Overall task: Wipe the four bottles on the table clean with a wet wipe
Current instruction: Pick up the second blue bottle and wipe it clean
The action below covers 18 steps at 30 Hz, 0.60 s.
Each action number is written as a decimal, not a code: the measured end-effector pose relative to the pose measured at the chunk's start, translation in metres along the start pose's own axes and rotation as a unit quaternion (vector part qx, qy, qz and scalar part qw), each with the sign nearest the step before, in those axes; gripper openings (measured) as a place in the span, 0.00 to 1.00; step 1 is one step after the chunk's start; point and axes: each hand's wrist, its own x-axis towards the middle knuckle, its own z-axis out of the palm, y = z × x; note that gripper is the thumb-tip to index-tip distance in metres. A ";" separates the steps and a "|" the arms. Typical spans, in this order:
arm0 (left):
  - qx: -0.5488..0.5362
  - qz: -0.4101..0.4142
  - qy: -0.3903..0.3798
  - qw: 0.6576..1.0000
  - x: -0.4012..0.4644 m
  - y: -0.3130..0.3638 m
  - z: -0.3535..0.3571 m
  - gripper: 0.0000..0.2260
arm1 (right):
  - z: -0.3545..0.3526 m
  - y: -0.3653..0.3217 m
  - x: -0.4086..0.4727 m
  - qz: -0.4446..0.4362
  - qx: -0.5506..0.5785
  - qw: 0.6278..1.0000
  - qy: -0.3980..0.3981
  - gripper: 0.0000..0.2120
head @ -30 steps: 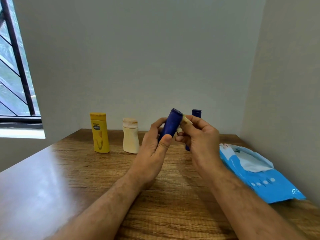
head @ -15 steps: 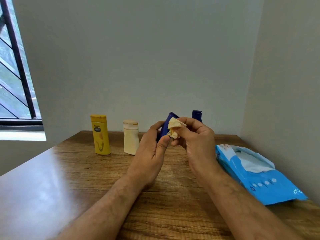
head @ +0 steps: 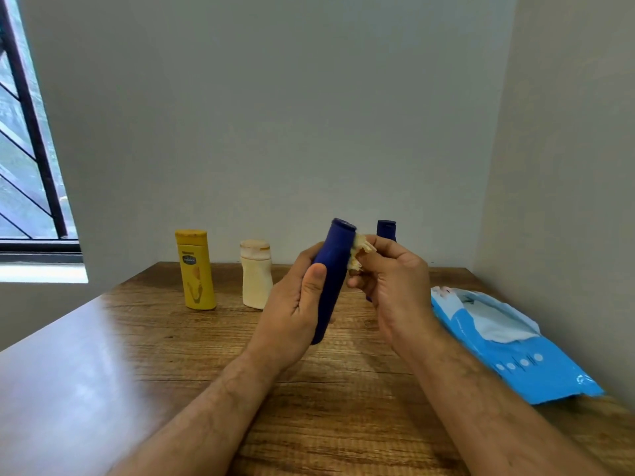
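A first-person view looks down at a wooden table (head: pixel 144 365) set in the corner of a pale room; a barred window (head: pixel 24 142) fills the upper left of the frame. Left of centre, at the table's far edge, a yellow bottle (head: pixel 196 269) stands upright; just right of it stands a shorter cream bottle (head: pixel 256 273), close beside but apart. In the centre, the left hand (head: pixel 292 314) holds a dark blue bottle (head: pixel 332 280) off the table, tilted with its cap toward the upper right; the thumb lies along the near face and the fingers curl round the far side, gripping its lower half. Against the bottle's upper right side, the right hand (head: pixel 395 290) pinches a crumpled, yellowish wet wipe (head: pixel 357 252) between thumb and bent fingertips. Behind that hand a second dark blue bottle (head: pixel 386 230) shows only its cap and shoulder; its base is hidden. At the right edge lies a blue wipes pack (head: pixel 515 348), its flap open and a white sheet showing.

The held bottle looks like smooth, stiff plastic, probably light; dampened by the wipe it is likely slippery, so a wrap round the lower body seems the safest hold, leaving the cap end free for rubbing. The wipe is soft and limp, best bunched in the fingertips.
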 end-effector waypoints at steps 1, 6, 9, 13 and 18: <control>-0.013 -0.010 -0.014 1.000 -0.002 0.002 0.001 0.18 | -0.001 0.001 0.001 0.009 0.001 1.000 0.009 0.05; -0.168 -0.065 -0.008 0.984 0.001 0.007 -0.001 0.23 | -0.007 -0.003 0.003 0.004 0.013 0.997 -0.073 0.05; -0.215 -0.089 0.024 0.972 0.004 0.012 -0.006 0.18 | -0.007 -0.004 0.003 -0.009 -0.004 0.994 -0.105 0.04; -0.197 -0.128 -0.005 0.972 0.003 0.012 -0.007 0.20 | -0.004 0.003 0.004 -0.017 -0.082 0.995 -0.048 0.04; -0.201 -0.152 -0.058 0.966 0.001 0.007 -0.008 0.32 | -0.002 0.004 0.004 -0.015 -0.084 0.996 -0.030 0.05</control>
